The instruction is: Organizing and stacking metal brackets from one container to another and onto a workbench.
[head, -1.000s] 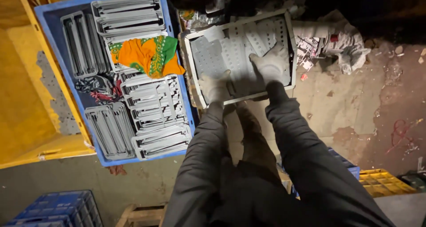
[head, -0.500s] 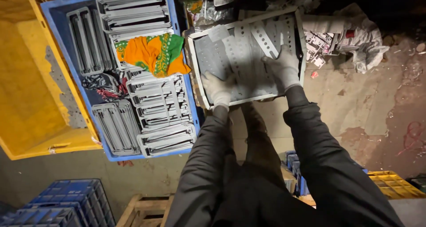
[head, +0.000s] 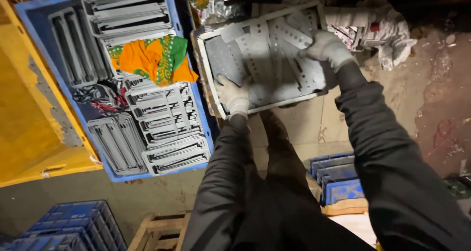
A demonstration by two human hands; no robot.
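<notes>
A grey tray (head: 205, 69) filled with flat perforated metal strips (head: 274, 50) lies on the floor in front of me. My left hand (head: 234, 95), in a grey glove, rests on the strips near the tray's near left corner. My right hand (head: 327, 49), also gloved, grips a perforated strip at the tray's right side. Both arms wear dark sleeves.
A blue crate (head: 29, 15) to the left holds stacks of grey metal frames (head: 167, 123) and an orange and green cloth (head: 152, 57). A yellow bin (head: 29, 133) stands further left. Crumpled cloth and paper (head: 382, 30) lie right of the tray. Blue crates (head: 73, 226) and a wooden pallet (head: 159, 229) sit nearer me.
My right hand has moved to the right edge of the tray and closed on a strip. My left hand stays at the near left corner. The view has shifted left.
</notes>
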